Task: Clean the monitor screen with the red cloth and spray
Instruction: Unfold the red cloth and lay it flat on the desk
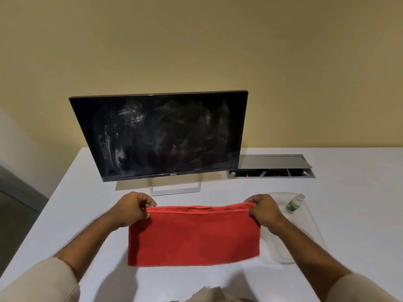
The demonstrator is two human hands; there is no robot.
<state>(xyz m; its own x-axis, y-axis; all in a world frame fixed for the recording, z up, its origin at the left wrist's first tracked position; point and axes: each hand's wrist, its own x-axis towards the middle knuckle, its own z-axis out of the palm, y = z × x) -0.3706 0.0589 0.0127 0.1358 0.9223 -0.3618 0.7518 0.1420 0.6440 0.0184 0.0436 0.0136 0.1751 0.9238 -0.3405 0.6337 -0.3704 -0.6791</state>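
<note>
A black monitor [165, 136] stands on its silver stand at the back of the white table [349, 214]; its dark screen shows whitish smears, mostly on the left half. A red cloth [194, 236] hangs folded in front of me, its lower edge near the table top. My left hand [133, 209] pinches the cloth's upper left corner and my right hand [262, 209] pinches the upper right corner, stretching the top edge flat. A small spray bottle [294, 203] with a white cap and green label lies tilted in a clear tray, just right of my right hand.
The clear plastic tray [314, 227] sits at the right, partly behind the cloth. An open cable box [270, 168] with a raised metal lid is set into the table right of the monitor. The table's left edge drops to a grey floor.
</note>
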